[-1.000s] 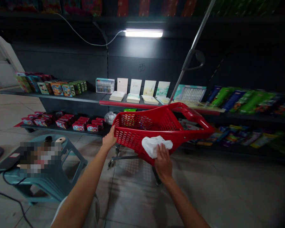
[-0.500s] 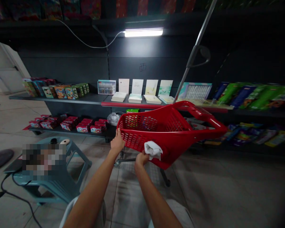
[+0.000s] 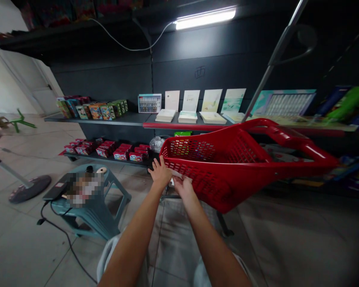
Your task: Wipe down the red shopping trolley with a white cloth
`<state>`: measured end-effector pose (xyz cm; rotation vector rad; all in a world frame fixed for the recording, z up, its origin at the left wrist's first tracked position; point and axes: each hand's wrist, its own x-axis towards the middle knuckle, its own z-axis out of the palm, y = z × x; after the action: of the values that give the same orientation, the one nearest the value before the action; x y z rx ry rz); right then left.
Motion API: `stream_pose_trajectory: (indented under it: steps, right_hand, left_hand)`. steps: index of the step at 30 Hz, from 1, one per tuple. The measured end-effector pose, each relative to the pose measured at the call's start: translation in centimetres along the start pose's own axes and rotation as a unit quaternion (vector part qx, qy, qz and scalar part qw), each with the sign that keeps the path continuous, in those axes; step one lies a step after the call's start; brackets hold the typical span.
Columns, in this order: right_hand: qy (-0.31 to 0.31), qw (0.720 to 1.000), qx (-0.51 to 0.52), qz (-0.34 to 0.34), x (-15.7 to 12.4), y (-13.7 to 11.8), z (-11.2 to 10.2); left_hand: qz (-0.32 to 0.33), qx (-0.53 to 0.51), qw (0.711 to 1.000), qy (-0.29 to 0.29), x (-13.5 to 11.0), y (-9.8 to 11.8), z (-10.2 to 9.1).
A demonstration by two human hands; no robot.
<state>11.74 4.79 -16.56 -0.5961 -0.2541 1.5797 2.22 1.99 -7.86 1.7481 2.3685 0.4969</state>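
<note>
Beside the store shelf (image 3: 128,118), the left hand (image 3: 160,172) reaches out wide open against a tilted red shopping basket (image 3: 227,175), and the right hand (image 3: 182,188) curls over a white cloth (image 3: 179,174) on the basket's edge.

The right hand (image 3: 183,188) has moved along the red wheeled shopping basket (image 3: 224,187) to just beside the left hand (image 3: 160,173). The white cloth (image 3: 179,174) now shows only as a sliver at its fingers.

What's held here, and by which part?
The red plastic shopping basket, steadied at its near rim by the left hand; the right hand presses a white cloth there.
</note>
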Motion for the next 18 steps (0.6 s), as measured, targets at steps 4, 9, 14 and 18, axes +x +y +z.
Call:
stream_pose_trajectory:
  steps: [4,9,14,18]
  right_hand:
    - [0.055,0.998,0.008,0.016,-1.2,-5.5,-2.3]
    - [0.103,0.995,-0.006,0.017,-4.7,-13.2,-5.4]
    - [0.130,0.991,-0.016,-0.007,-7.6,-18.6,-7.4]
    - [0.171,0.977,-0.103,-0.075,-8.6,-18.8,-8.3]
  left_hand:
    - [-0.008,0.004,1.000,0.000,0.6,-0.6,-0.3]
    - [-0.026,0.007,1.000,-0.004,0.9,-1.3,-0.6]
    - [-0.025,0.010,1.000,0.015,1.0,-1.6,-0.7]
    - [-0.023,0.005,1.000,0.012,0.8,-1.5,-0.8]
